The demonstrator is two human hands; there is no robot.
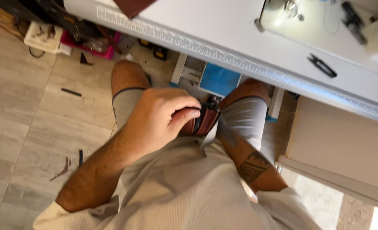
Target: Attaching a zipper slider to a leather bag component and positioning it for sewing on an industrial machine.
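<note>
One brown leather piece (201,122) sits down in the person's lap, between the knees and just below the edge of the white sewing table (223,30). It lies right under the fingertips of the left hand (161,117), poking out to the right of them. The fingers (184,114) of that hand are curled together and clamped on the leather, thumb on top. The right hand is hidden beneath the leather and the grey shorts (240,119); only its tattooed forearm (250,164) shows, so I cannot tell how its fingers stand. The leather looks reddish brown, folded or layered, with a dark edge and a small black part at its top. Black snips (322,66) lie on the table, well apart.
</note>
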